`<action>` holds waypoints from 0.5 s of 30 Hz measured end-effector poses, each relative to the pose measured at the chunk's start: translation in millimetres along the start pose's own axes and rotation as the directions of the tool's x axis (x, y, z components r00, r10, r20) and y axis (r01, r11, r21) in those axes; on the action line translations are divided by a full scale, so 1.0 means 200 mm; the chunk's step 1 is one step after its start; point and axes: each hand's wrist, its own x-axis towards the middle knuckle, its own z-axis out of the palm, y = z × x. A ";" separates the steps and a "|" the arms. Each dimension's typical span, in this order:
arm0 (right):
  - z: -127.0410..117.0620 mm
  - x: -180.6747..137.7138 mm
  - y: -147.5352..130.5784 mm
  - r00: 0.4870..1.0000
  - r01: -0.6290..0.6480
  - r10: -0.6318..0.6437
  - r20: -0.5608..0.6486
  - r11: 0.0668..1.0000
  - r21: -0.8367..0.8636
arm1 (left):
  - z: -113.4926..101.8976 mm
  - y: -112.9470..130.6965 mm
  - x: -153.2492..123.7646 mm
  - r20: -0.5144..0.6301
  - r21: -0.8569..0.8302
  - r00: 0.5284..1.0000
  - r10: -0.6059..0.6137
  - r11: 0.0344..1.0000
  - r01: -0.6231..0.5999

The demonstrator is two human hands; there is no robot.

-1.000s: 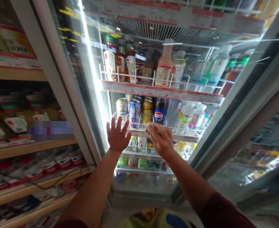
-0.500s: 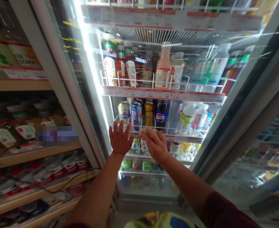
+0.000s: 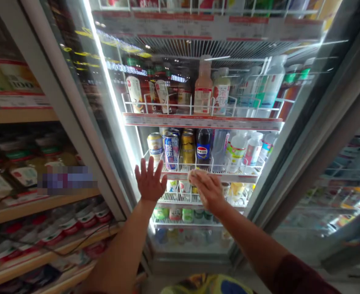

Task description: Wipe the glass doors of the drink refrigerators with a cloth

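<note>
In front of me stands a lit drinks fridge with a glass door that mirrors ceiling lights and signs. My left hand lies flat against the glass, fingers spread, holding nothing. To its right, my right hand presses a pale, crumpled cloth to the glass; its fingers partly cover the cloth. Behind the door, above the hands, are a white can, a blue can, a gold can and a dark cola bottle.
Wooden shelves with bottles and jars stand on the left, and a dark cable hangs along them. A metal door frame runs up the right side, with another glass-fronted cabinet beyond it.
My right hand and the cloth have slid right and slightly down over the glass, away from my left hand. The left hand stays spread on the door. The view has shifted slightly.
</note>
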 end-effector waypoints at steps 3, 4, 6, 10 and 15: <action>-0.06 -0.04 -0.03 0.994 0.073 -0.075 0.074 0.997 0.031 | 0.00 0.00 0.00 0.001 -0.001 1.000 0.001 1.000 -0.001; -0.08 -0.04 0.00 0.995 0.061 -0.063 0.072 0.998 0.026 | 0.00 0.00 0.00 0.001 -0.001 1.000 0.000 1.000 0.000; -0.13 -0.01 0.09 1.000 -0.003 0.003 0.025 1.000 0.000 | 0.00 0.00 0.00 0.002 -0.001 1.000 -0.003 1.000 0.003; -0.18 -0.03 0.22 0.995 -0.077 0.075 -0.062 0.996 -0.038 | 0.02 -0.01 -0.02 0.008 -0.008 1.000 -0.019 1.000 0.019; -0.23 -0.19 0.13 0.995 0.040 -0.039 0.092 0.999 -0.010 | 0.02 -0.03 -0.03 0.026 -0.024 0.999 -0.019 1.000 0.020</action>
